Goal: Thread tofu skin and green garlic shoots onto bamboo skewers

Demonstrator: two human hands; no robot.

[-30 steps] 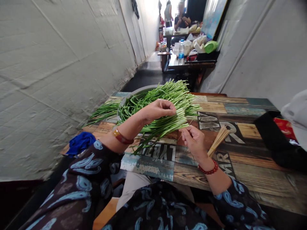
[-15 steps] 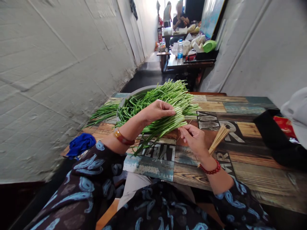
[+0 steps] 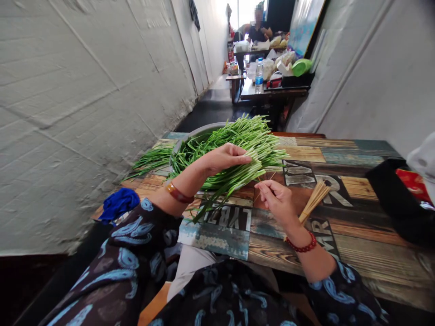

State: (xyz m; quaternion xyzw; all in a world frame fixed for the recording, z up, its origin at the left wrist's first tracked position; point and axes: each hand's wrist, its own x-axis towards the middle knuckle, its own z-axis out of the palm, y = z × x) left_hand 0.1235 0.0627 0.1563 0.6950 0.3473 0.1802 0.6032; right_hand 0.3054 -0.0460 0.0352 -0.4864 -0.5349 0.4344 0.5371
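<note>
My left hand (image 3: 226, 159) is closed in a pinch over a row of green chives (image 3: 234, 177), holding them near their pale cut ends. Just to the right, my right hand (image 3: 277, 195) pinches a thin wooden skewer (image 3: 259, 179), whose tip is by the lower chive ends; how far it goes in I cannot tell. Another thin stick (image 3: 273, 175) lies partly hidden behind those fingers. A bundle of skewers (image 3: 314, 199) rests on the table beside my right wrist. Behind the left hand, a large heap of chives (image 3: 251, 131) spills over a grey basin (image 3: 200, 130).
More chives (image 3: 152, 159) lie left of the basin on the patchwork-wood table (image 3: 367, 226). A blue cloth (image 3: 119, 203) sits at the left edge, a black object (image 3: 385, 194) at the right. Further back are a water bottle (image 3: 258, 76) on another table and a seated person (image 3: 260, 31).
My right hand has drawn slightly down from the chive ends, so more of the skewer shows. The left hand keeps its hold. The whole view has shifted a little.
</note>
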